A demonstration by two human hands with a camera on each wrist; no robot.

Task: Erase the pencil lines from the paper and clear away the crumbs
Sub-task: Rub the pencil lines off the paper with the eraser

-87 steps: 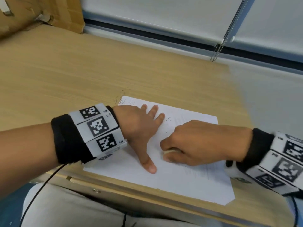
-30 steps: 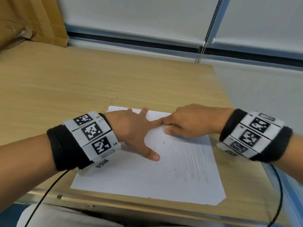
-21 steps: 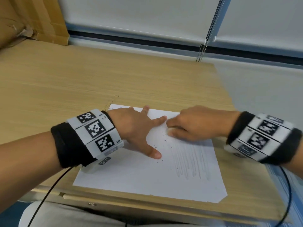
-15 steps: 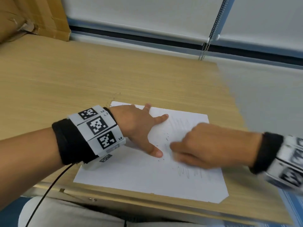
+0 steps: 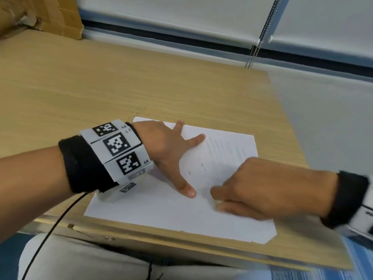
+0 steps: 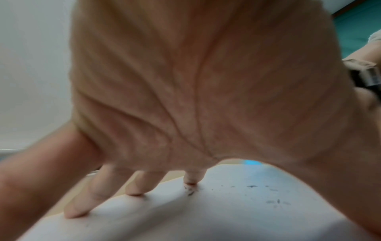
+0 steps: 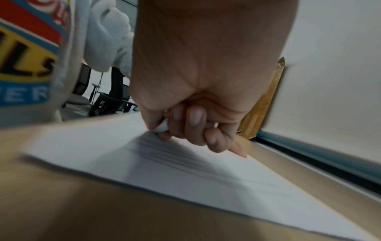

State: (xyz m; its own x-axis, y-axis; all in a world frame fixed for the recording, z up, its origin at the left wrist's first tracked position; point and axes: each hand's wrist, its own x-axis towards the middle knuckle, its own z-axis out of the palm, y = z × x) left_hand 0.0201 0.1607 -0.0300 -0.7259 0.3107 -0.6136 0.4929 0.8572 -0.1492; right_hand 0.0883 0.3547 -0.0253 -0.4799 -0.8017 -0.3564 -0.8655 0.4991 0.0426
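A white sheet of paper [image 5: 161, 209] lies at the near edge of the wooden desk [image 5: 101, 77]. My left hand [image 5: 169, 150] is spread flat on its left half, fingers straight and pressing down [image 6: 136, 184]. My right hand [image 5: 252, 190] curls round a white eraser [image 7: 163, 128] and holds its tip on the paper near the front right. Faint pencil lines [image 7: 185, 156] run across the sheet beside that hand. Dark eraser crumbs [image 5: 201, 164] lie scattered between the two hands [image 6: 276, 202].
More crumbs [image 5: 137, 112] sit on the desk just beyond the paper's far left corner. A cardboard box [image 5: 40, 15] stands at the back left. A blind with a bead chain [image 5: 252, 55] hangs behind the desk. The desk's right edge [image 5: 286, 138] runs close to the paper.
My right hand with the eraser has swept from the paper's far edge down toward me, over the pencil lines. The lines look fainter. The left hand stays pressed in place.
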